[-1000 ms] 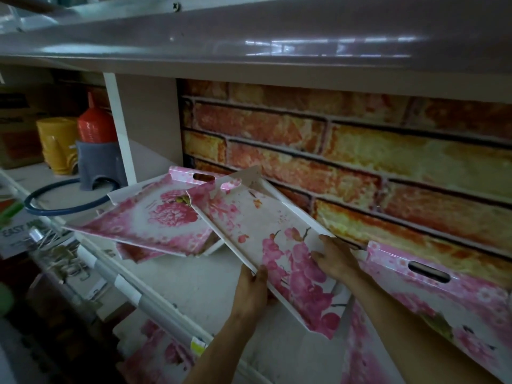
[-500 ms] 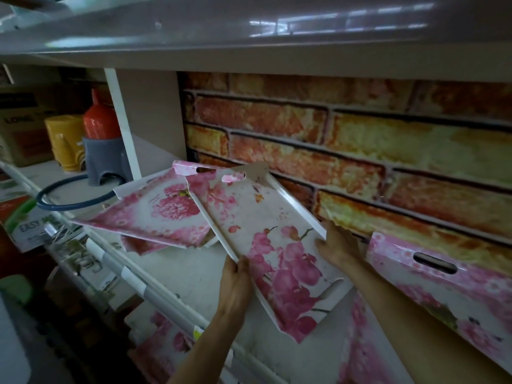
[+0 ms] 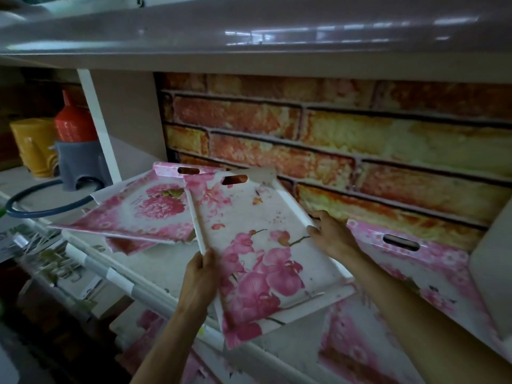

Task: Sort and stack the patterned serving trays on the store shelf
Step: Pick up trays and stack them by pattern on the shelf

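At the far left of the shelf (image 3: 155, 270) stand a yellow jug (image 3: 32, 145), a red ribbed container (image 3: 73, 120) on a grey stand (image 3: 80, 162), and a blue ring (image 3: 9, 207) lying flat in front of them. A white divider (image 3: 97, 120) rises just to their right.

Past the divider, a peony tray (image 3: 138, 212) sits tilted, its slotted handle end toward the brick-print wall (image 3: 360, 151). It rests on another pink tray (image 3: 127, 245), of which only a corner shows beneath it.

Next comes the orchid tray (image 3: 257, 225), held up off the shelf at a slant. Its far handle end is near the wall and its left rim overlaps the peony tray's right edge. The near corner hangs out over the shelf's front rail.

The left hand (image 3: 198, 281) grips the tray's left rim near the middle, thumb on top and fingers curled under. The right hand (image 3: 332, 238) holds the right rim, fingers wrapped over the raised edge and the palm against the outside.

To the right, behind the right forearm, a fourth tray (image 3: 432, 261) with small pink blossoms leans back against the wall, handle slot uppermost. Below the front rail, more pink floral trays (image 3: 149, 336) show dimly on the lower level.

A glossy upper shelf (image 3: 249, 37) spans the whole top.
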